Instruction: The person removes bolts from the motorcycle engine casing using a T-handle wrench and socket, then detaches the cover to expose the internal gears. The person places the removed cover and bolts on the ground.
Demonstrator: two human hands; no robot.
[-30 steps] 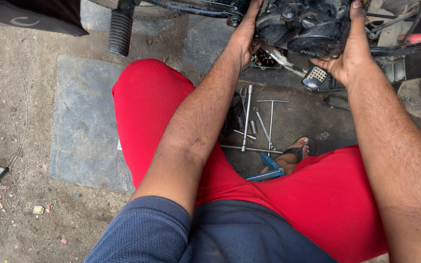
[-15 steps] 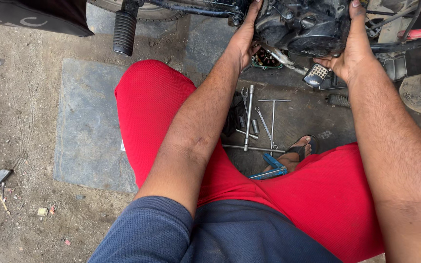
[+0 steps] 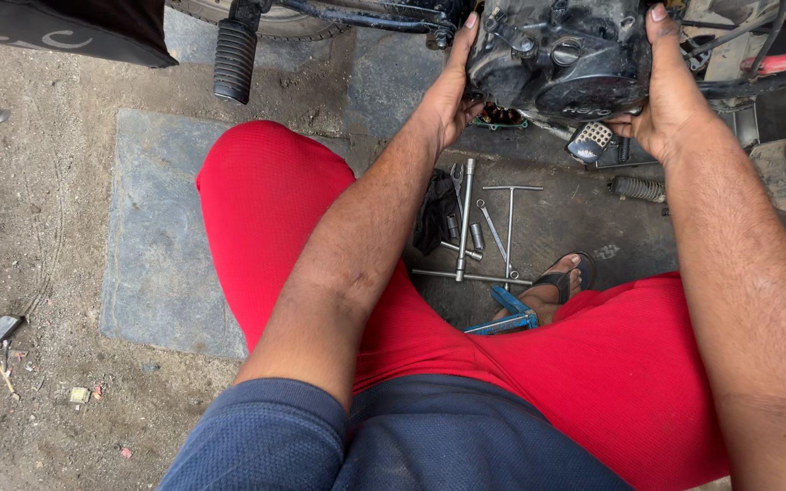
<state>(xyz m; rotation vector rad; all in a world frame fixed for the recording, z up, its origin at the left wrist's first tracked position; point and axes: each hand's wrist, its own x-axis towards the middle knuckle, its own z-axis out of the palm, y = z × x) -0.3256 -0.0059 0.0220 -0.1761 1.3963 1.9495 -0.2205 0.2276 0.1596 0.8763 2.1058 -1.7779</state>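
A dark, greasy engine cover (image 3: 561, 64) sits at the side of a motorcycle at the top of the head view. My left hand (image 3: 452, 86) grips its left edge, fingers curled over the rim. My right hand (image 3: 661, 95) clasps its right edge, thumb side up. Both forearms reach forward over my red-trousered knees (image 3: 266, 209). A ribbed metal foot pedal (image 3: 590, 141) hangs just below the cover, near my right palm.
On the ground between my legs lie several long socket wrenches and T-handles (image 3: 466, 223), a dark rag (image 3: 434, 214) and a blue-handled tool (image 3: 509, 314) by my sandalled foot (image 3: 561, 282). A rubber footpeg (image 3: 234, 59) juts out top left. A stone slab (image 3: 152, 245) lies left.
My view has shifted slightly down, so the cover and hands sit a little lower in frame. Both hands keep the same hold on the cover.
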